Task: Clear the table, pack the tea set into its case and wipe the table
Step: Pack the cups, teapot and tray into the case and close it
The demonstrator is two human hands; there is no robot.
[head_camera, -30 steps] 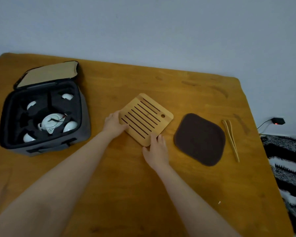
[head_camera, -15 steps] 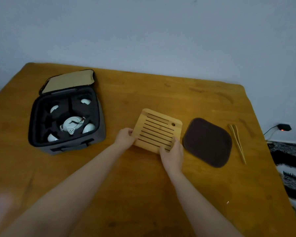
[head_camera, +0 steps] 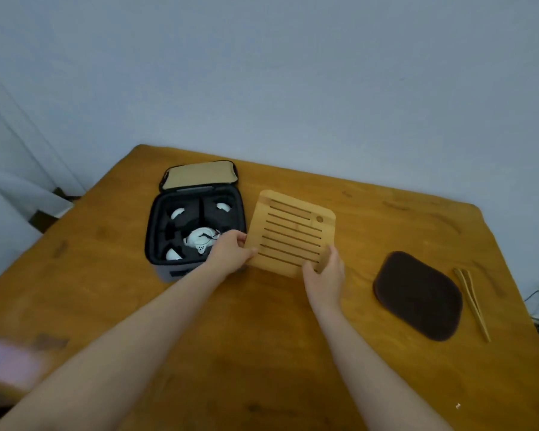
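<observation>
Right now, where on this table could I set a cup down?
Bare wood lies left of the case, on the far side of the table behind the cloth and tongs, and along the near edge in front of the cloth. It is crowded where the left hand and right hand hold the tray beside the case.

My left grip covers the case at its near right corner, along with part of the teapot. Its fingers, and those of the right grip, are hidden under the slatted tray. I can't identify the pinkish blur at lower left. The tabletop runs off the bottom edge. A white speck is too small to name.
</observation>
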